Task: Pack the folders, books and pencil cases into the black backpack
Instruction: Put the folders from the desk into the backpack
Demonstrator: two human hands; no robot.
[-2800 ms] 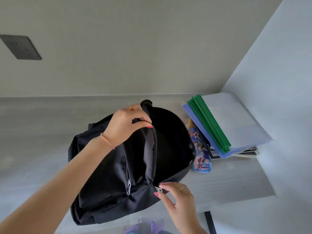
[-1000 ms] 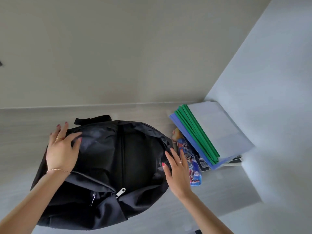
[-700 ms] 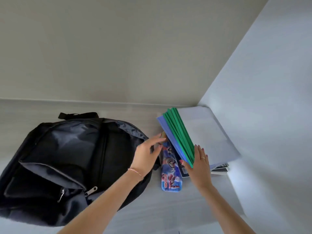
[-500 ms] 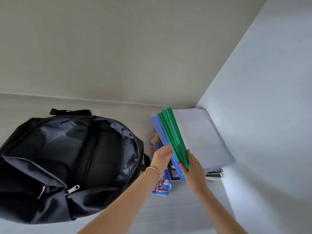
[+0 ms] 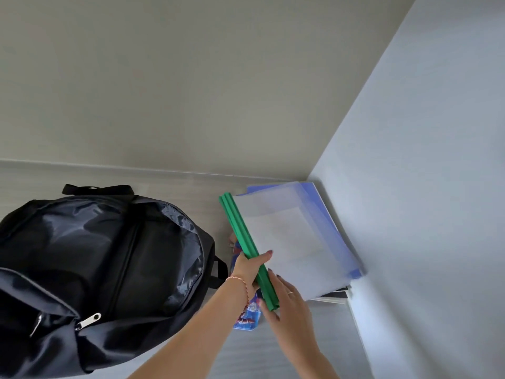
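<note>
Prob. a home study corner: grey desk [image 5: 273,356] set into plain walls [image 5: 191,91], school folders [image 5: 287,242], black backpack [image 5: 95,255].

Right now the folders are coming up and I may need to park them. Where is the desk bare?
Bare desk lies in front of the books, right of the black backpack. The backpack-folders gap is crowded by the pencil case and both hands.
</note>
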